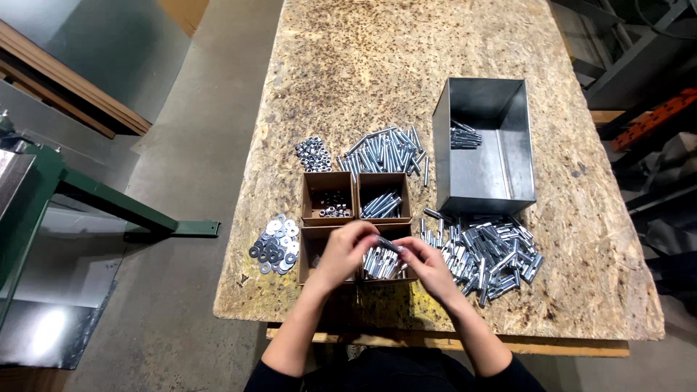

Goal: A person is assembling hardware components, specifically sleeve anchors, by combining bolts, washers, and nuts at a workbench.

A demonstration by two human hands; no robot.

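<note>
My left hand (345, 250) and my right hand (427, 263) meet over the near cardboard boxes (356, 255) and together pinch one silver bolt (388, 244) between their fingertips. Below the hands, the near right box holds several bolts (379, 264). The far left box (327, 197) holds a few nuts and the far right box (384, 196) holds bolts. A pile of washers (276, 244) lies left of the boxes, close to my left hand. A big heap of assembled bolts (488, 252) lies right of my right hand.
A grey metal bin (485, 145) stands at the right with some bolts inside. Loose bolts (386, 151) and nuts (313, 154) lie beyond the boxes on the chipboard table (406, 58). A green machine frame (87, 190) stands on the floor at the left.
</note>
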